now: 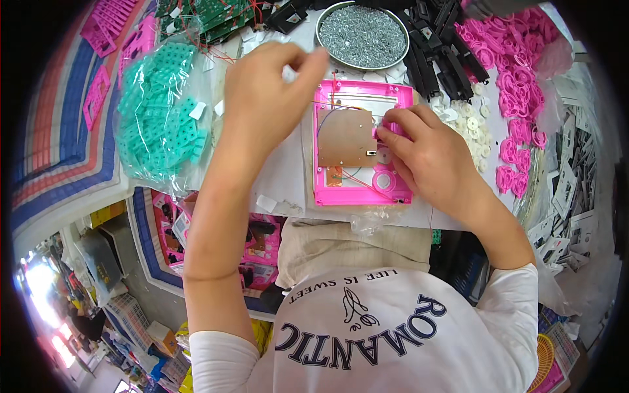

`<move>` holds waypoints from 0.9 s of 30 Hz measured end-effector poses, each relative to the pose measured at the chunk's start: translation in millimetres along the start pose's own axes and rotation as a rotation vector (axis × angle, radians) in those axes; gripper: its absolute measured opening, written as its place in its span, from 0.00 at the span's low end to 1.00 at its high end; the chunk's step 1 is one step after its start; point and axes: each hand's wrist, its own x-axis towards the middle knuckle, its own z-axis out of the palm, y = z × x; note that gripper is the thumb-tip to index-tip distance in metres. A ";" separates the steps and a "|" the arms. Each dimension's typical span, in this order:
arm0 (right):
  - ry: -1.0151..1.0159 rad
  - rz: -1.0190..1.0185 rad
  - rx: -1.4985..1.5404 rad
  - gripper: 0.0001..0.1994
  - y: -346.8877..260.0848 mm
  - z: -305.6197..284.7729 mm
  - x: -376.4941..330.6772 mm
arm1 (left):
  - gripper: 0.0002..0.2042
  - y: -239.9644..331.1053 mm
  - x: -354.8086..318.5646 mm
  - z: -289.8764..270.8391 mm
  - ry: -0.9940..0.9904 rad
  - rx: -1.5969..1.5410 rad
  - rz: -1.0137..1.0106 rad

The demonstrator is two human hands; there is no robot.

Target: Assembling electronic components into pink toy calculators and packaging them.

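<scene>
A pink plastic casing [363, 196] lies open on the table in front of me. Inside it sits a brown circuit board [344, 141] with thin red and blue wires and a small switch at its edge. My right hand [436, 150] reaches over the casing's right side, fingers bent and pressed together at the board's edge; whatever they pinch is hidden. Raised above the table left of the casing, my left hand [272, 88] has curled fingers, its fingertips smeared by motion near the casing's upper left corner.
A round tin of screws [362, 37] stands behind the casing. To its right lie black plastic parts [436, 52], white discs [473, 124] and pink rings [517, 92]. A clear bag of teal pieces [160, 118] rests at left, with green circuit boards [209, 19] farther back.
</scene>
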 end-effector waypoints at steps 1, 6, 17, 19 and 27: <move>-0.004 -0.011 0.026 0.18 3.0 -2.3 1.6 | 0.11 3.2 8.1 10.7 0.013 0.200 0.053; 0.299 -0.026 0.225 0.13 29.9 2.5 11.2 | 0.10 -8.8 14.2 38.5 0.016 0.160 0.253; 0.435 0.173 0.565 0.07 9.7 22.2 43.3 | 0.05 13.4 -27.0 42.9 0.201 -0.096 0.215; 0.478 0.151 0.560 0.07 7.9 25.7 40.9 | 0.04 17.2 -31.9 38.8 0.171 -0.101 0.212; 0.351 0.191 0.809 0.15 0.3 19.6 17.9 | 0.04 2.8 -33.8 42.2 0.224 -0.092 0.376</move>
